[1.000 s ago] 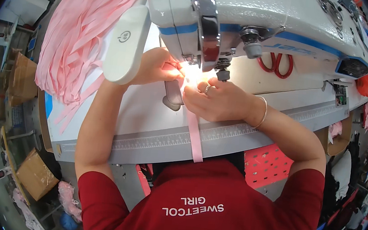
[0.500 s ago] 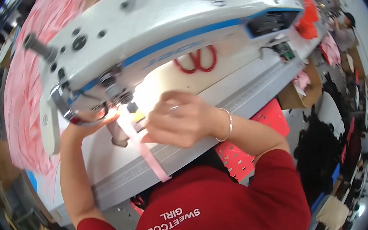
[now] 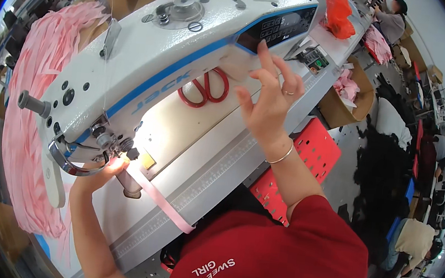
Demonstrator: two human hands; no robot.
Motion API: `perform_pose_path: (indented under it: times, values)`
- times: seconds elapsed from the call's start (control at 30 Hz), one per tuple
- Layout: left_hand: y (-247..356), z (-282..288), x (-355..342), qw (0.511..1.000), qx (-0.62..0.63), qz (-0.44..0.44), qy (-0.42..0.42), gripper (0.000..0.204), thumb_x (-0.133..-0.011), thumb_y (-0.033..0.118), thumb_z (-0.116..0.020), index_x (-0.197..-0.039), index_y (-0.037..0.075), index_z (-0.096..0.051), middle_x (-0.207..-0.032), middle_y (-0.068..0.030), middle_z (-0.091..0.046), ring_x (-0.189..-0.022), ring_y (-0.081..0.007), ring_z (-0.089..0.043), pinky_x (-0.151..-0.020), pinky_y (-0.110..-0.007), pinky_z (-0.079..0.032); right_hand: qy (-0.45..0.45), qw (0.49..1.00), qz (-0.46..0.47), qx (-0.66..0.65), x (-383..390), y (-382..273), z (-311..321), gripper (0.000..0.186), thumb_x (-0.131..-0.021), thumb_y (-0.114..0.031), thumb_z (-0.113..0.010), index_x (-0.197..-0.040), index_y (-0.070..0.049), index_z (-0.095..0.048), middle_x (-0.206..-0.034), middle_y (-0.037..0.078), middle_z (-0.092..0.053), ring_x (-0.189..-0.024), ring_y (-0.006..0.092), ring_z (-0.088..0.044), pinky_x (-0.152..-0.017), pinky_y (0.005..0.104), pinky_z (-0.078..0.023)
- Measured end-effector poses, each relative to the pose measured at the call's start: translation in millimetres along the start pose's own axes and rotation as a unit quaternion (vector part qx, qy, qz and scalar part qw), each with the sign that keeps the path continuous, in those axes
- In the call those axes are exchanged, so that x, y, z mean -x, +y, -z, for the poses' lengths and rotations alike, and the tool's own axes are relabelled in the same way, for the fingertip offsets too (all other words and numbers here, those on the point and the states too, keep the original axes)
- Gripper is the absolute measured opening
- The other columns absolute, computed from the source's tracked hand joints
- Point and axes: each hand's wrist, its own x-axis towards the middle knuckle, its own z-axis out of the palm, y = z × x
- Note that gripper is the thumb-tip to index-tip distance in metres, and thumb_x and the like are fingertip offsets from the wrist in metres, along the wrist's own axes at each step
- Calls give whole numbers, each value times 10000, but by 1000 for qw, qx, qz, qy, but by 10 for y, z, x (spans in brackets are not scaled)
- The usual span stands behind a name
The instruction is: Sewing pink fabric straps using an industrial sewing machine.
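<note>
Pink strip (image 3: 159, 199) at glare-washed left fingers (image 3: 115, 166), grip unclear, right fingers (image 3: 266, 59) spread, empty, well apart

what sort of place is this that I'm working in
Most likely a garment sewing workshop: there's a sewing machine on the table in front of you, a big bundle of pink fabric strips beside it, and other people off to the right.

The sewing machine (image 3: 171, 59) partly hides the left fingers (image 3: 115, 167); beside them, the pink strip's (image 3: 163, 201) upper end is lost in glare.
</note>
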Motion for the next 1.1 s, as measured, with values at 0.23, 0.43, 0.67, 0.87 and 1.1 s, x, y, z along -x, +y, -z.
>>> perform_pose_path:
  times: [0.23,0.43,0.67,0.87,1.1]
  values:
    - [27,15,-11,999,32,25,-22,337,-837,270,-717,-1017,-4,-639,-849,-117,-661,-760,-225,-623,-749,-349,-499,-25,999,17,-10,-19,45,45,341,-933,-424,-612,-1044,-112,-533,-1380,145,-571,-1237,256,-474,-1037,392,-251]
    - [39,5,-8,1000,-1,11,-13,290,-835,241,-702,-981,-4,-648,-814,-121,-659,-731,-226,-618,-720,-351,-496,-29,999,9,-41,39,29,50,351,-918,-378,-642,-1099,-95,-542,-1417,174,-529,-1284,285,-448,-1057,424,-249]
    - [-1,14,37,997,69,5,-25,134,-871,146,-651,-947,36,-638,-876,-15,-626,-804,-124,-570,-724,-305,-477,-57,950,165,-259,210,-392,-43,182,-805,-111,-711,-953,-69,-615,-962,56,-658,-788,224,-633,-738,346,-488]
    - [-402,-41,-157,996,88,1,-28,386,-761,211,-792,-1046,-8,-650,-944,-81,-670,-894,-177,-613,-818,-330,-493,-205,828,441,-280,182,-909,-191,174,-755,-104,-649,-927,-77,-639,-883,-2,-590,-702,106,-583,-653,244,-450]
    - [160,181,74,997,76,-21,-25,427,-821,188,-737,-1186,5,-610,-1036,-142,-694,-952,-251,-647,-831,-350,-501,-163,788,486,-340,231,-1315,-523,148,-748,-118,-628,-869,-33,-633,-1016,47,-634,-802,124,-587,-620,264,-476]
